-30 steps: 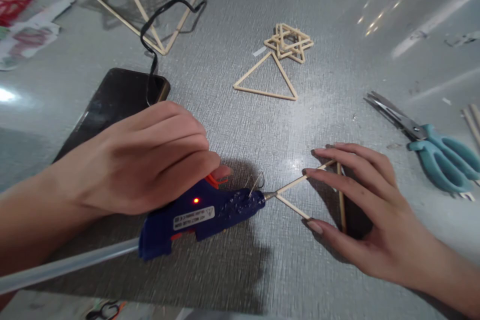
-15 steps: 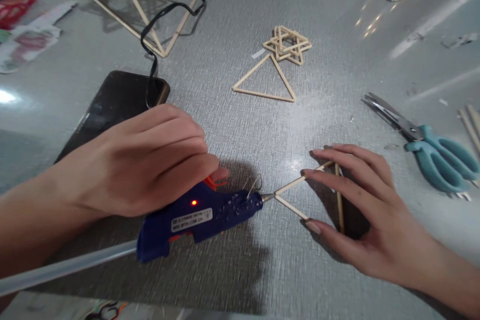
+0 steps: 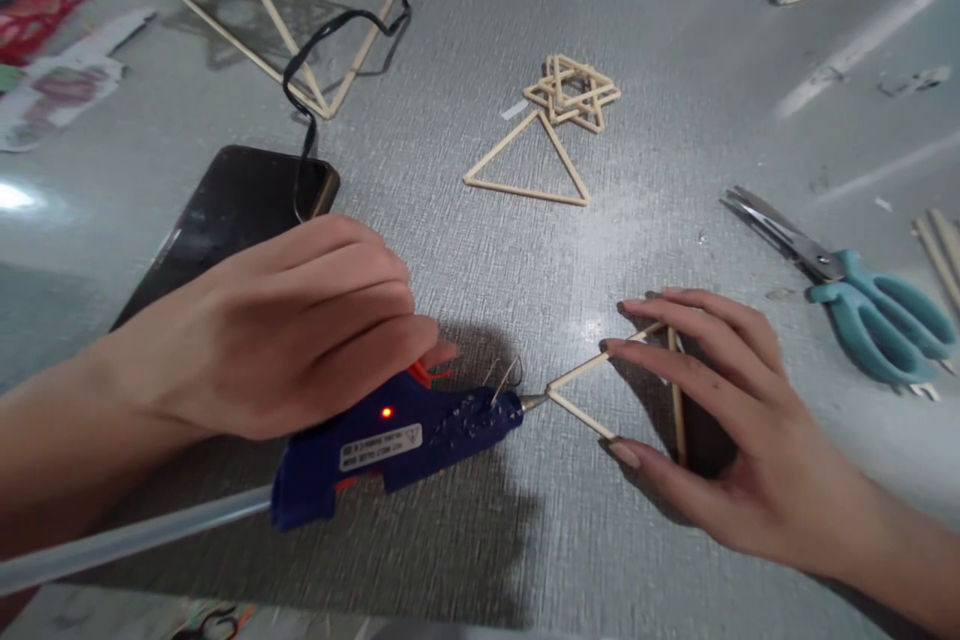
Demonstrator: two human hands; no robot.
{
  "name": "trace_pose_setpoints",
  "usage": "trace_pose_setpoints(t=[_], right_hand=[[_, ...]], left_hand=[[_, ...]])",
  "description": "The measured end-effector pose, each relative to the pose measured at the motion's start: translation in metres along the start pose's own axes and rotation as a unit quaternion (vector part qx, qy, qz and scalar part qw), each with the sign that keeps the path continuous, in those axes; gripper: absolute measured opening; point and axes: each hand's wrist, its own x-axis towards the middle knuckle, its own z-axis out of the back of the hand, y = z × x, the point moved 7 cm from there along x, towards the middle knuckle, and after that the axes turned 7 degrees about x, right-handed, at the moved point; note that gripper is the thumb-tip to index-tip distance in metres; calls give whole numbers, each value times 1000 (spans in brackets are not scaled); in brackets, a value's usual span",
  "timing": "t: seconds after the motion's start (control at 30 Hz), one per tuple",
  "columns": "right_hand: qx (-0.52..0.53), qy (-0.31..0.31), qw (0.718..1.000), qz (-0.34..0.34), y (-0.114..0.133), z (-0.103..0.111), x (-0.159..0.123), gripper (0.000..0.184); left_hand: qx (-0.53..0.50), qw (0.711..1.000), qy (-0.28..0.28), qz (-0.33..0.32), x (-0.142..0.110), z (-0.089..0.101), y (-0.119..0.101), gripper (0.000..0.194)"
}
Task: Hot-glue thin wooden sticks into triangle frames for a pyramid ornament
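My left hand [image 3: 289, 330] is wrapped round a blue glue gun [image 3: 397, 435] with a red light on and a clear glue stick trailing out its back. Its metal tip touches the left corner of a small triangle of thin wooden sticks [image 3: 581, 408] lying on the grey table. My right hand [image 3: 720, 410] lies over the triangle's right side, fingers spread, fingertips pressing down on the sticks.
A finished stick triangle [image 3: 525, 165] and a pile of smaller ones [image 3: 574, 90] lie farther back. Teal scissors [image 3: 862, 295] are at the right, a black phone [image 3: 232, 215] at the left, with a black cord and big stick frames [image 3: 285, 10] behind.
The view has shifted slightly. Both hands and the glue gun stay where they were, tip at the triangle's corner.
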Motion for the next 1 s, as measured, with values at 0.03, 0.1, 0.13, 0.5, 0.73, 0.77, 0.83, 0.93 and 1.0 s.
trace_pose_setpoints(t=[0.03, 0.1, 0.13, 0.5, 0.73, 0.77, 0.83, 0.93, 1.0], right_hand=[[1, -1, 1000, 0, 0, 0, 0, 53], [4, -4, 1000, -1, 0, 0, 0, 53], [6, -6, 1000, -3, 0, 0, 0, 54], [10, -9, 1000, -8, -1, 0, -1, 54], [6, -8, 1000, -6, -1, 0, 0, 54], [5, -7, 1000, -3, 0, 0, 0, 53], [2, -7, 1000, 0, 0, 0, 0, 53], [1, -5, 1000, 0, 0, 0, 1, 52], [0, -5, 1000, 0, 0, 0, 1, 52]], left_hand=[[-1, 1000, 2, -2, 0, -1, 0, 54], [-2, 1000, 1, 0, 0, -1, 1, 53], [-3, 1000, 1, 3, 0, -1, 1, 55], [-7, 999, 4, 52, 1, -2, 4, 57], [1, 1000, -3, 30, 5, 2, 3, 61], [4, 999, 3, 32, 5, 2, 3, 61], [13, 1000, 4, 27, 6, 4, 1, 61], [21, 1000, 5, 21, 5, 4, -1, 62], [17, 1000, 7, 21, 4, 3, -1, 65]])
